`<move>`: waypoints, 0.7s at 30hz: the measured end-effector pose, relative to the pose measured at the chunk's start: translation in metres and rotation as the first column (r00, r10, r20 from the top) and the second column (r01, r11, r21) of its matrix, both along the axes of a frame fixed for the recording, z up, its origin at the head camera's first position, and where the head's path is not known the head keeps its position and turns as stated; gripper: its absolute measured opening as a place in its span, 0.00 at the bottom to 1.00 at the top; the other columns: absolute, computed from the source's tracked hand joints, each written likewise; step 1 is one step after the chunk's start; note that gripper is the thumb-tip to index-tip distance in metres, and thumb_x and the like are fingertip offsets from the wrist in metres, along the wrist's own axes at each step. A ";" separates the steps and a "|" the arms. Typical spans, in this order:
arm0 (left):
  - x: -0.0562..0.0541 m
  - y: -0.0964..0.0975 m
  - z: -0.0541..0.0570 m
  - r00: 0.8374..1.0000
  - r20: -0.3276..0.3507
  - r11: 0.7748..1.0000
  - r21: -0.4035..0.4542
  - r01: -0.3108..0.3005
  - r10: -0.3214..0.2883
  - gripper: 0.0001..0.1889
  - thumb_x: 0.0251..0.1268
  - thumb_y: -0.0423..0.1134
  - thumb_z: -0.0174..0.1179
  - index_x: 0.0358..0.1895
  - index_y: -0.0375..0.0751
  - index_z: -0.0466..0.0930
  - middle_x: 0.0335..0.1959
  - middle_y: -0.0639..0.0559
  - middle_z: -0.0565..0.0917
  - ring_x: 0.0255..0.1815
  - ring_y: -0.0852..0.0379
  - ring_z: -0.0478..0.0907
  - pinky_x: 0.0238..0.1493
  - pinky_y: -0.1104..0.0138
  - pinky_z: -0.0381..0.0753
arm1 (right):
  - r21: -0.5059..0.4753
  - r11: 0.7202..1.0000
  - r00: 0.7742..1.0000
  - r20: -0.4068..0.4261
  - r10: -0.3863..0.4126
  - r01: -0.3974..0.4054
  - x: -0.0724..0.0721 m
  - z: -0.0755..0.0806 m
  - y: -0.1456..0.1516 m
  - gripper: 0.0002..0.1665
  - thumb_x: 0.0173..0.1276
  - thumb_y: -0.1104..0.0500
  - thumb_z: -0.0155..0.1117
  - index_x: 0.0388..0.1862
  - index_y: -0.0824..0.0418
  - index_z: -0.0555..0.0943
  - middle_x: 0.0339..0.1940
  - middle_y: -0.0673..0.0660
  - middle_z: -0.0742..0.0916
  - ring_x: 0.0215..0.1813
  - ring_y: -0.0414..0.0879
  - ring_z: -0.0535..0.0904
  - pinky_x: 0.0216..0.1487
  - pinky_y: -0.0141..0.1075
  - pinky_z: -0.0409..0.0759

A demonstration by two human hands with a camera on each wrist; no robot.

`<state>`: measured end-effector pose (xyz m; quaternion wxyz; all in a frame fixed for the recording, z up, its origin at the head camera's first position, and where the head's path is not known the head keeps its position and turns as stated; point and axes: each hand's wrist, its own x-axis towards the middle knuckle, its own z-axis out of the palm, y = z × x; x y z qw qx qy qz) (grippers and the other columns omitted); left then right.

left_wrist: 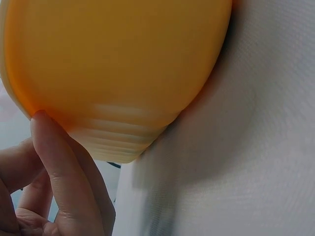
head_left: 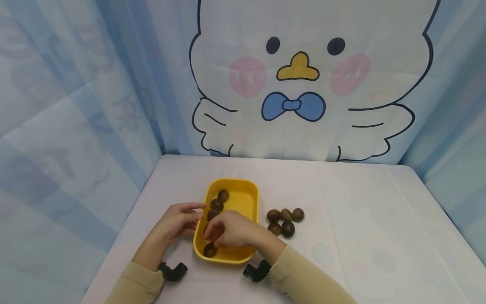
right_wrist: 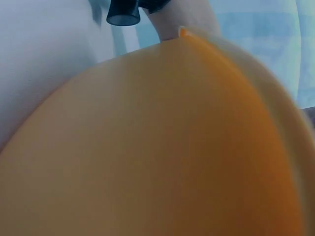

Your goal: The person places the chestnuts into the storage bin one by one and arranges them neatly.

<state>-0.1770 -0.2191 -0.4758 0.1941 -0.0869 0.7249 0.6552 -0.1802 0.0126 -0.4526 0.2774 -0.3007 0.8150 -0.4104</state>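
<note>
A yellow tray [head_left: 248,202] with rounded corners stands on the table. Several round brown nuts, like chestnuts, line its left side; one nut [head_left: 223,195] is near the far end and another nut [head_left: 209,249] near the front. My left hand [head_left: 178,223] is at the tray's left side, fingers fairly straight. In the left wrist view its fingertips [left_wrist: 42,123] touch the outside just under the rim. My right hand [head_left: 233,229] reaches into the tray from the right, fingers bent down by the row. I cannot tell whether a nut is between them.
Right of the tray, several more nuts [head_left: 287,229] lie in a cluster on the white table [head_left: 364,219]. A dark wrist-camera mount [head_left: 174,271] sits at my left wrist, another mount [head_left: 257,270] at my right. A printed curtain [head_left: 296,139] hangs behind the table.
</note>
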 end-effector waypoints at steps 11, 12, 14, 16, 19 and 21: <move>0.000 0.002 0.002 1.000 0.007 1.000 -0.014 -0.005 0.005 0.25 0.75 0.39 0.67 0.73 0.41 0.80 0.37 0.50 0.88 0.29 0.56 0.86 0.32 0.69 0.89 | -0.067 0.997 0.998 0.061 -0.018 0.022 -0.005 0.012 0.021 0.14 0.67 0.69 0.77 0.47 0.54 0.92 0.47 0.51 0.94 0.49 0.40 0.90 0.52 0.30 0.89; 0.000 0.002 0.002 1.000 0.008 1.000 -0.014 -0.007 0.007 0.25 0.75 0.39 0.67 0.72 0.41 0.80 0.37 0.50 0.88 0.29 0.56 0.86 0.32 0.69 0.89 | -0.074 0.997 0.998 0.064 -0.018 0.023 -0.005 0.013 0.023 0.14 0.67 0.69 0.76 0.48 0.55 0.92 0.48 0.52 0.94 0.49 0.41 0.90 0.52 0.31 0.90; 0.000 0.002 0.002 1.000 0.008 1.000 -0.015 -0.010 0.010 0.25 0.75 0.39 0.67 0.72 0.40 0.81 0.36 0.50 0.88 0.28 0.56 0.85 0.32 0.69 0.89 | -0.087 0.996 0.997 0.076 -0.020 0.027 -0.006 0.014 0.028 0.13 0.68 0.68 0.76 0.49 0.56 0.92 0.50 0.54 0.94 0.50 0.42 0.90 0.53 0.33 0.90; 0.001 0.002 0.002 1.000 0.009 1.000 -0.016 -0.011 0.012 0.25 0.75 0.39 0.67 0.72 0.40 0.81 0.36 0.51 0.88 0.28 0.56 0.85 0.31 0.69 0.89 | -0.094 0.995 0.996 0.089 -0.026 0.034 -0.007 0.016 0.033 0.13 0.68 0.68 0.76 0.50 0.57 0.92 0.51 0.56 0.94 0.51 0.42 0.90 0.53 0.34 0.91; 0.001 0.002 0.002 1.000 0.010 1.000 -0.016 -0.012 0.013 0.25 0.75 0.39 0.68 0.72 0.40 0.81 0.35 0.51 0.87 0.27 0.56 0.84 0.31 0.69 0.89 | -0.095 0.995 0.996 0.088 -0.035 0.043 -0.007 0.018 0.040 0.14 0.69 0.67 0.75 0.51 0.56 0.92 0.52 0.57 0.93 0.50 0.41 0.90 0.54 0.37 0.91; 0.001 0.002 0.002 1.000 0.010 1.000 -0.018 -0.015 0.015 0.25 0.75 0.39 0.68 0.72 0.40 0.81 0.35 0.50 0.87 0.27 0.56 0.84 0.31 0.69 0.88 | -0.095 0.994 0.996 0.076 -0.040 0.047 -0.007 0.020 0.046 0.14 0.69 0.67 0.75 0.51 0.56 0.91 0.52 0.58 0.93 0.50 0.42 0.90 0.55 0.37 0.91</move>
